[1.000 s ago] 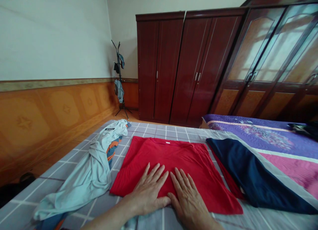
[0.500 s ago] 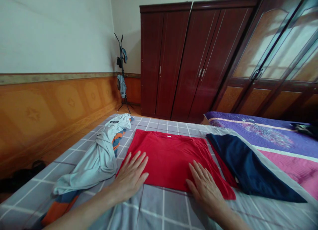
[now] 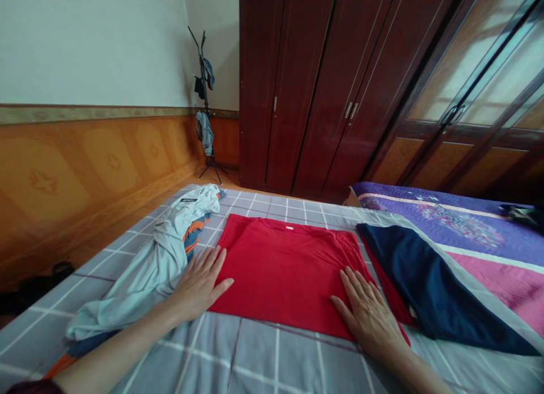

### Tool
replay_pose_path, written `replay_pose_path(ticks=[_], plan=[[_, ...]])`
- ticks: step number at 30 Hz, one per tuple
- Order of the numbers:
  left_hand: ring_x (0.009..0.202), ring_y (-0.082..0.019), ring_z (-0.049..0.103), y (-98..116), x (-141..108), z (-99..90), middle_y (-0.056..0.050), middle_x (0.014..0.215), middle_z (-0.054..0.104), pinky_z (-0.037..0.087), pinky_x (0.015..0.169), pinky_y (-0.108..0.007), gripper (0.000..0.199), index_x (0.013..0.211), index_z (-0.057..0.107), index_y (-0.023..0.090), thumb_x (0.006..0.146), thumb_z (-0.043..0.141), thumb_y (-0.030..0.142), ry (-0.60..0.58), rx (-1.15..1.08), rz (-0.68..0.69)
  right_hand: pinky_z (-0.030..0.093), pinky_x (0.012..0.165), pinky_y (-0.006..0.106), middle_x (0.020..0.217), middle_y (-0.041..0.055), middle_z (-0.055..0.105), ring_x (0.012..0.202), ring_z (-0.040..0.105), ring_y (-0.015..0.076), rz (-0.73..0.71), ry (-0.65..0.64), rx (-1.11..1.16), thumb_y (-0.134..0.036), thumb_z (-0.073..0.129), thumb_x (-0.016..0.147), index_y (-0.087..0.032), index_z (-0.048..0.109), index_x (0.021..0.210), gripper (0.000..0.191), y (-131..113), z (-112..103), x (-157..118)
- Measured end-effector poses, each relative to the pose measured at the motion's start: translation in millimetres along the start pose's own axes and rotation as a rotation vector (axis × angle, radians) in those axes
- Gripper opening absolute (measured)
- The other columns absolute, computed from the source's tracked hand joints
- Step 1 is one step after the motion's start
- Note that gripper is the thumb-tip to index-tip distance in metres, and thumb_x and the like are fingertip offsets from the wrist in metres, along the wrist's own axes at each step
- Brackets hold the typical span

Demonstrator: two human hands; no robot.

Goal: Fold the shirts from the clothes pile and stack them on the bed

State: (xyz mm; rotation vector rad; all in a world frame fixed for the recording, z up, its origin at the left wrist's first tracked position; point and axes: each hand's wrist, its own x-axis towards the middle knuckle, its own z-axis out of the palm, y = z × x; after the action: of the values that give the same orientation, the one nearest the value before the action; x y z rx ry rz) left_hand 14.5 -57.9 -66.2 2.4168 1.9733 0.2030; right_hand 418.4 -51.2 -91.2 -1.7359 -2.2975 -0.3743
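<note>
A red shirt [image 3: 284, 275] lies flat on the bed, folded to a wide rectangle, its neckline with a small white label at the far side. My left hand [image 3: 199, 289] rests at the shirt's left edge, fingers stretched out. On the right part of the shirt, my right hand [image 3: 369, 309] lies flat with the thumb apart. Neither hand grips anything. A light grey garment [image 3: 148, 269] lies crumpled left of my left hand, over blue and orange cloth [image 3: 193, 235]. To the right of the shirt is a dark navy garment [image 3: 433, 292], with red cloth showing along its edge.
The bed has a grey checked sheet [image 3: 255, 354]. A purple and pink bedspread [image 3: 459, 224] covers the surface at the right. Dark red wardrobes [image 3: 314, 99] stand along the far side, and a black coat rack [image 3: 205, 105] is in the corner. A black item [image 3: 42, 286] sits on the floor at left.
Both hands have slid apart over the red shirt, the left toward its left edge and the right further right. The view has tipped downward a little.
</note>
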Motion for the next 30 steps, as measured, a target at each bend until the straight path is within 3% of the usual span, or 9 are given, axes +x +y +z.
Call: replay_pose_path(ticks=[3,6,10,14,19,21,25,27,30], plan=[[0.140,-0.031,0.020,9,13,-18.9,-0.013,0.149,0.031,0.010,0.113,-0.053,0.067,0.143,0.033,0.012,0.091,0.034,0.054,0.009,0.021,0.046,0.029,0.107,0.054,0.143,0.0200,0.039,0.133,0.032,0.0352,0.004,0.017,-0.007,-0.053,0.039,0.089,-0.005,0.046,0.134,0.066,-12,-8,17],[0.142,-0.023,0.014,48,56,-30.2,-0.006,0.152,0.025,0.008,0.115,-0.047,0.056,0.146,0.028,0.017,0.095,0.029,0.043,0.013,-0.019,0.231,0.028,0.108,0.049,0.146,0.0166,0.036,0.135,0.030,0.0319,-0.128,-0.059,0.073,-0.040,0.037,0.092,-0.011,0.045,0.136,0.054,-57,-20,62],[0.142,-0.023,0.014,88,116,-13.3,-0.005,0.152,0.026,0.007,0.115,-0.048,0.052,0.145,0.029,0.018,0.096,0.028,0.035,-0.028,-0.077,0.279,0.023,0.112,0.044,0.149,0.0143,0.030,0.138,0.025,0.0271,-0.278,-0.198,0.200,-0.036,0.036,0.094,-0.011,0.037,0.141,0.054,-97,-15,115],[0.142,-0.029,0.011,86,138,13.2,-0.010,0.154,0.021,0.006,0.114,-0.053,0.062,0.146,0.028,0.017,0.094,0.028,0.052,-0.048,-0.118,0.185,0.022,0.111,0.046,0.149,0.0158,0.029,0.138,0.023,0.0279,-0.163,-0.229,0.199,-0.055,0.033,0.092,-0.009,0.036,0.142,0.068,-68,9,130],[0.142,-0.034,0.003,76,138,19.0,-0.012,0.154,0.017,0.003,0.112,-0.058,0.073,0.147,0.026,0.018,0.089,0.029,0.064,-0.048,-0.143,0.141,0.020,0.111,0.049,0.147,0.0196,0.031,0.135,0.028,0.0327,0.086,-0.201,0.034,-0.053,0.034,0.092,-0.003,0.039,0.139,0.069,-40,16,127],[0.142,-0.035,0.001,78,139,18.4,-0.012,0.155,0.016,0.003,0.111,-0.059,0.074,0.147,0.026,0.019,0.088,0.031,0.064,-0.054,-0.150,0.132,0.019,0.111,0.049,0.147,0.0197,0.030,0.136,0.026,0.0339,0.074,-0.229,0.033,-0.052,0.036,0.091,-0.003,0.038,0.140,0.069,-53,11,131],[0.142,-0.035,0.001,78,141,19.9,-0.009,0.155,0.016,0.003,0.112,-0.057,0.071,0.147,0.025,0.022,0.089,0.032,0.062,-0.050,-0.146,0.130,0.018,0.112,0.044,0.151,0.0126,0.024,0.140,0.019,0.0277,-0.169,-0.268,0.158,-0.054,0.029,0.094,-0.012,0.033,0.144,0.065,-76,8,143],[0.142,-0.035,0.002,72,142,21.0,-0.008,0.155,0.017,0.004,0.112,-0.058,0.072,0.147,0.025,0.022,0.089,0.029,0.064,-0.043,-0.141,0.128,0.018,0.112,0.043,0.151,0.0128,0.024,0.140,0.018,0.0265,-0.170,-0.279,0.157,-0.057,0.026,0.093,-0.012,0.032,0.144,0.069,-65,13,148],[0.142,-0.033,0.007,57,146,22.1,-0.008,0.154,0.019,0.006,0.111,-0.059,0.074,0.147,0.024,0.022,0.089,0.023,0.066,-0.045,-0.126,0.111,0.018,0.112,0.045,0.150,0.0149,0.027,0.139,0.020,0.0290,-0.001,-0.272,0.063,-0.059,0.027,0.092,-0.008,0.032,0.144,0.073,-33,24,151]])
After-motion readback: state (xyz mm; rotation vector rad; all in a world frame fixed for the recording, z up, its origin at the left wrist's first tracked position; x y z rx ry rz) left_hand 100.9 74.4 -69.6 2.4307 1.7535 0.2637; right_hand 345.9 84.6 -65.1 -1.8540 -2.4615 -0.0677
